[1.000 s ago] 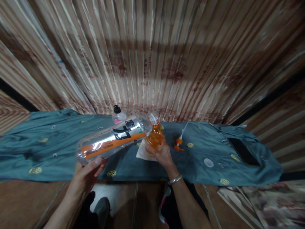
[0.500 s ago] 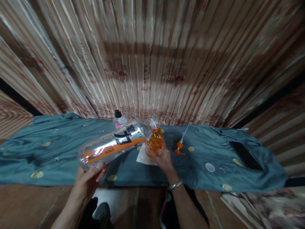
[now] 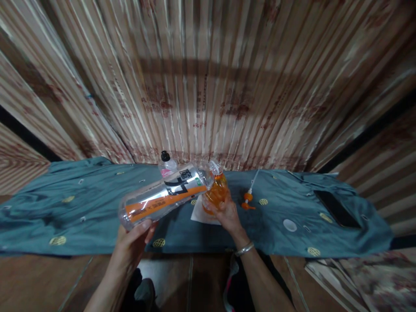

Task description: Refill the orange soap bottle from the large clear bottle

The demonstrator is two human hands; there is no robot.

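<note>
Tilted towards the right, a clear plastic bottle (image 3: pixel 165 195) with a silver and orange label rests in the grip of my left hand (image 3: pixel 138 234), near its base. Its mouth end meets the neck of an orange bottle (image 3: pixel 217 195), and I cannot make out any flowing liquid. My right hand (image 3: pixel 227 212) wraps round the orange bottle, which is roughly upright over a white tissue (image 3: pixel 199 214). Just right of that hand lies an orange pump head (image 3: pixel 248 199) with a clear tube. Behind the tilted bottle stands a black-capped bottle (image 3: pixel 167 164) with something pink on it.
A teal patterned cloth (image 3: pixel 104 208) covers the long table. On its right part lie a small round white disc (image 3: pixel 290 225) and a black phone (image 3: pixel 336 209). A pleated curtain (image 3: pixel 201 86) rises directly behind the table.
The whole scene sits slightly further right in view. Both hands keep their hold on the two bottles, whose mouths stay together; the tilt is about the same.
</note>
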